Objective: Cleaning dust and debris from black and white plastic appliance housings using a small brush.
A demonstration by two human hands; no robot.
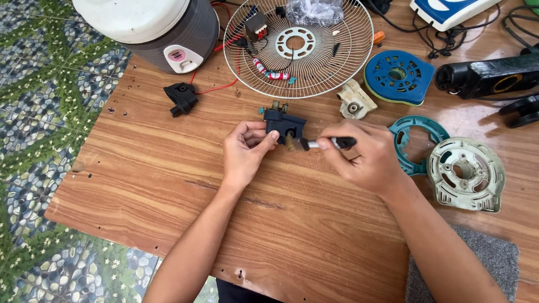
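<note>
Head view, looking down on a scratched brown wooden counter (168, 185). At far left stands a round white and grey appliance pot (149, 28); a small black plastic knob piece (181, 99) lies just before it. The left hand (244, 154) has its fingers clenched around a small black plastic switch block with brass terminals (283, 122), held just above the counter's middle. The block looks light, stiff and likely brittle at its terminals, so the plain sides are the best place to hold it. The right hand (368, 157) grasps a slim black and silver tool (328, 143), its tip touching the block. Behind, a white wire fan guard (297, 47) serves as a tray, holding small wired parts and a clear plastic bag. Further right lie a blue round plastic cover (398, 76), a teal ring (418, 146) and a pale green round housing (466, 174).
</note>
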